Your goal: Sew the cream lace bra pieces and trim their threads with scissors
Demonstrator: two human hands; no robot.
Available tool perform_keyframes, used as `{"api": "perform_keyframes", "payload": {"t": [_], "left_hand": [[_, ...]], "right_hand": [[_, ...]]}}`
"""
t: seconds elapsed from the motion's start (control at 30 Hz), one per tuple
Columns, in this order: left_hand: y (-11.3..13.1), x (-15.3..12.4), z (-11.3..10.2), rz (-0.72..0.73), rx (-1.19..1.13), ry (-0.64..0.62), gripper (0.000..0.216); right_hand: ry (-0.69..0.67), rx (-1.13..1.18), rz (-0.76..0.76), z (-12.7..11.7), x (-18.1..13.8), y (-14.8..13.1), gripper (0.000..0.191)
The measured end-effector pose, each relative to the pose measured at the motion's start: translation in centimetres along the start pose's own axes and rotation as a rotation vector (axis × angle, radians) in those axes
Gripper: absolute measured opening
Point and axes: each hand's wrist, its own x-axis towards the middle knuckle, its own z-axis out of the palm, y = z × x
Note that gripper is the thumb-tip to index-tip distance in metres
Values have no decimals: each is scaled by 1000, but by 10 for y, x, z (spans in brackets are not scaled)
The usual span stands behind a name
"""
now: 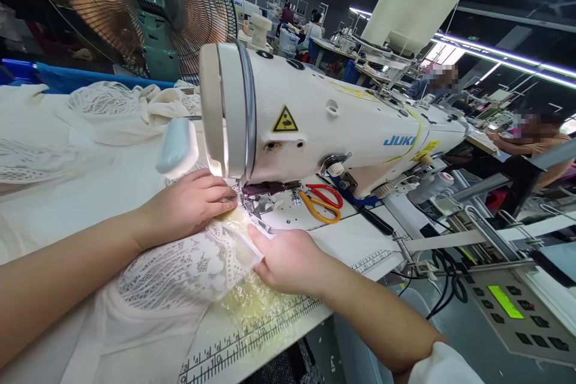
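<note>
Left hand (193,204) pressed flat on cream lace fabric (180,270) beside the sewing machine (315,120) needle, right hand (288,261) pinching the fabric's edge, scissors (321,201) on the counter (360,240) behind

- The needle is hidden behind the sewing machine (315,126) head.
- The fan (135,6) is cut off by the top edge.
- Two co-workers' faces are blurred.

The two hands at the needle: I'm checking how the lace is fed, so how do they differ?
The left hand lies flat, palm down, on the lace beside the presser foot; the right hand pinches the lace's edge in front of it. Both touch the same lace.
</note>
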Motion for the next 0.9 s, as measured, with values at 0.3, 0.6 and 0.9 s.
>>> {"api": "perform_keyframes", "payload": {"t": [0.3,0.6,0.9], "left_hand": [[39,3,-35,-65,-85,67,39],[67,28,-48,-413,-665,-254,25],[79,15,-29,-938,-638,182,23]], "right_hand": [[254,231,-75,13,-7,1,43],[664,626,-59,32,-15,-6,52],[533,609,-70,51,-24,-31,25]]}}
